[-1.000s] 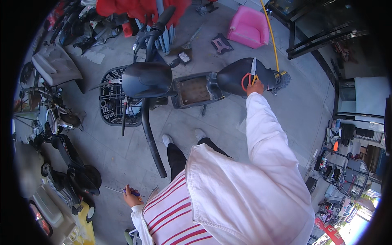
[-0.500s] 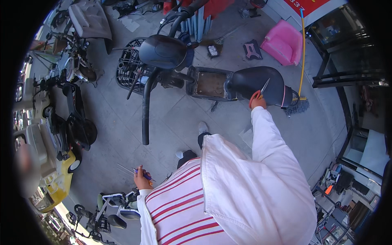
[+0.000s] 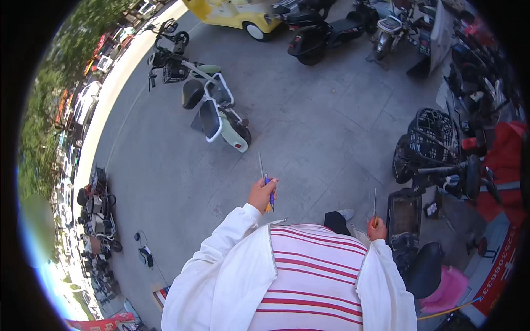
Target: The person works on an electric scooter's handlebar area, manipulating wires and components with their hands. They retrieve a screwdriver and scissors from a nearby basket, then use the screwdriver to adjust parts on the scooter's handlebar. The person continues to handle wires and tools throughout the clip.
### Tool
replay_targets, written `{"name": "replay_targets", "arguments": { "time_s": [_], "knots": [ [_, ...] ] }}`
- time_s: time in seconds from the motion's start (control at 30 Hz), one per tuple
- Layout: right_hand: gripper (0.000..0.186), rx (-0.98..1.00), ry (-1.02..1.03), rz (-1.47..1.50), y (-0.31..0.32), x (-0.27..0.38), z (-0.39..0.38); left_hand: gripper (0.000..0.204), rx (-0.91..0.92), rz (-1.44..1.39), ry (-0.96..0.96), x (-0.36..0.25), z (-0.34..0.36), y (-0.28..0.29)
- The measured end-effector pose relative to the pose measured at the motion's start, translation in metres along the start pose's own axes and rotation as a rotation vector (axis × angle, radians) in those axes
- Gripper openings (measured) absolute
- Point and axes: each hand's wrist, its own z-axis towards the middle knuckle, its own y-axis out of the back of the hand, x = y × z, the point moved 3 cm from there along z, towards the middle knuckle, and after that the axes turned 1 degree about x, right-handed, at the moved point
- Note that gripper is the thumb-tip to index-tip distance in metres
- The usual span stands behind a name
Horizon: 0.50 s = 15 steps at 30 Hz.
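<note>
My left hand is closed around slim tools held out in front of my body. One is a screwdriver with a purple handle; a long thin metal shaft stands up beside it, and a bit of orange handle shows below the fist. On the right, my right hand grips scissors by the orange handles, blades pointing away from me. Beside that hand is an electric scooter, with its open footwell box nearest and its black seat closer to me.
A pale green scooter with a white frame stands ahead to the left. The black wire basket is at the right. Black scooters and a yellow vehicle stand at the far side. A pink chair is at lower right.
The view has swung left, so the scooter with the footwell now sits at the right. My right hand with the scissors has come away from above the seat; my left hand is farther forward.
</note>
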Motion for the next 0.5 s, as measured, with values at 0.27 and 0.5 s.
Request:
{"name": "replay_targets", "arguments": {
  "time_s": [0.27,0.5],
  "knots": [
    [0.029,0.175,0.270,0.032,-0.147,0.177,-0.006,0.019,-0.549,-0.583,0.012,0.110,-0.147,0.295],
    [0.030,0.575,0.581,0.064,-0.340,0.355,-0.098,0.016,-0.841,-1.161,-0.067,0.216,-0.260,0.467]
  ]
}}
